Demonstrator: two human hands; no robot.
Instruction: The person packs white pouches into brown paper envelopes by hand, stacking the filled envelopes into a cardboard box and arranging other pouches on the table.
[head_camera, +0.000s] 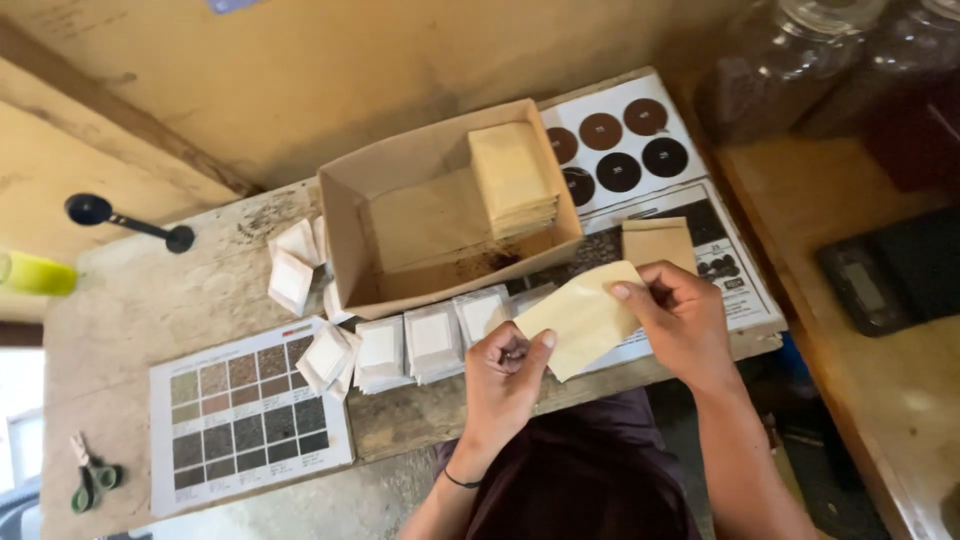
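My left hand and right hand pinch opposite edges of a tan paper envelope above the workbench. It looks light, thin and easily creased, so I judge the edges the safest grip.

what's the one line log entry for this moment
left hand: grips envelope corner | right hand: pinches envelope top edge | box: holds envelope stack

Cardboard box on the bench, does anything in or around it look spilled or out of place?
Yes. Dark crumbs lie scattered on the floor of the open cardboard box, near its front right corner, beside the stack of tan envelopes. To its left, small white sachets lie in a loose heap, while others along the front stand in neater rows.
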